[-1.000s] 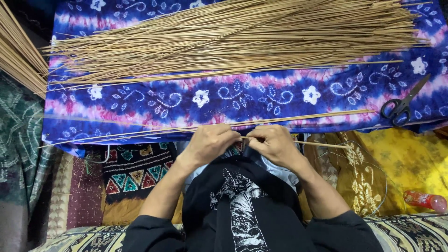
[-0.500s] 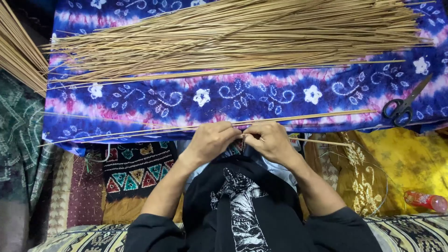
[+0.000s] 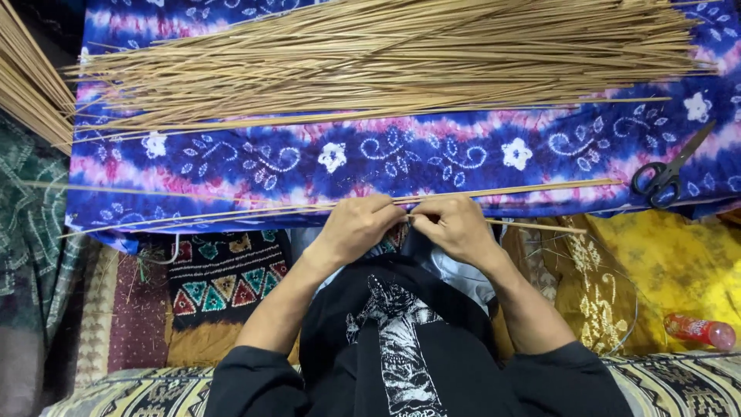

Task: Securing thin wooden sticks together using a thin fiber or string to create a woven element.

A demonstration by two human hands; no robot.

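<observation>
- Two hands meet at the centre of the view: the left hand (image 3: pixel 356 229) and the right hand (image 3: pixel 455 228), fingers closed in a pinch on a few thin sticks (image 3: pixel 231 214) that run from 9 o'clock to 3 o'clock along the near edge of the blue patterned cloth (image 3: pixel 401 158).
- Compared with a second ago, the hands have drawn slightly closer together on the same sticks; nothing else in view has shifted.
- That small change suggests, as a judgement, fine work at one spot on the sticks rather than any carrying or lifting.
- The big heap of sticks (image 3: pixel 386 54) lies across the cloth at 12 o'clock, well apart from the hands.
- Another bundle of sticks (image 3: pixel 27 77) pokes in at 10 o'clock.
- Black scissors (image 3: pixel 668 174) rest on the cloth at 3 o'clock, untouched.
- A yellow cloth (image 3: pixel 664 278) lies at 4 o'clock, with a small red bottle (image 3: pixel 698 330) on its side beside it.
</observation>
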